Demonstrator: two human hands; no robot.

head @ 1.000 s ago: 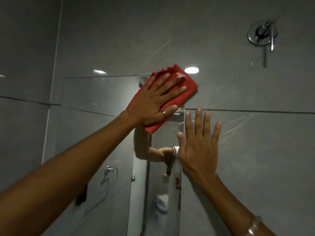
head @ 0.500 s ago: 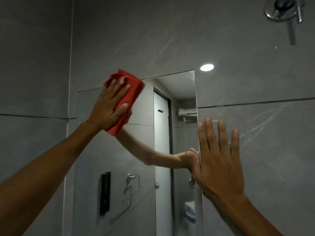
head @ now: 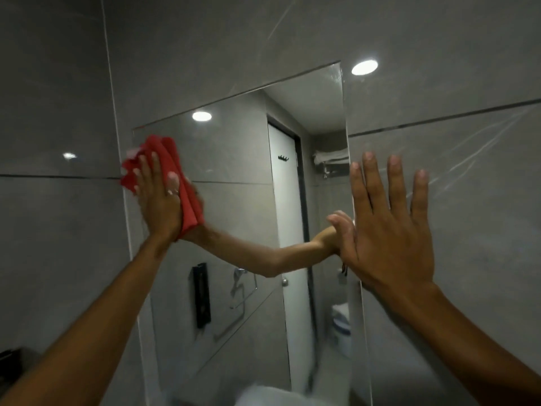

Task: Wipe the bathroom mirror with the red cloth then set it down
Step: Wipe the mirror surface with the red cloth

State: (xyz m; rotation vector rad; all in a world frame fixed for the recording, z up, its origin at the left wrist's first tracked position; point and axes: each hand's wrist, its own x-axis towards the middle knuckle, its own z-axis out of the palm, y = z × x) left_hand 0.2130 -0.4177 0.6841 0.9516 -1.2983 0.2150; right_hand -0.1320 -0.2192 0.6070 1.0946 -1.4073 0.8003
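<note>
A frameless bathroom mirror [head: 234,159] hangs on the grey tiled wall. My left hand [head: 158,200] presses the folded red cloth [head: 175,177] flat against the mirror's upper left edge, fingers pointing up. My right hand [head: 386,227] lies flat with fingers spread on the wall tile just right of the mirror's right edge, its thumb at the glass, holding nothing. The mirror reflects both of my arms.
Grey wall tiles [head: 468,200] surround the mirror. The glass reflects a white door, a towel rack, a black wall fixture and a ceiling light. A dark object [head: 11,358] sits at the lower left edge. Something white [head: 263,397] lies below the mirror.
My left hand slid the red cloth from the mirror's top right across to its upper left edge and a little down. My right hand stayed flat on the wall beside the mirror.
</note>
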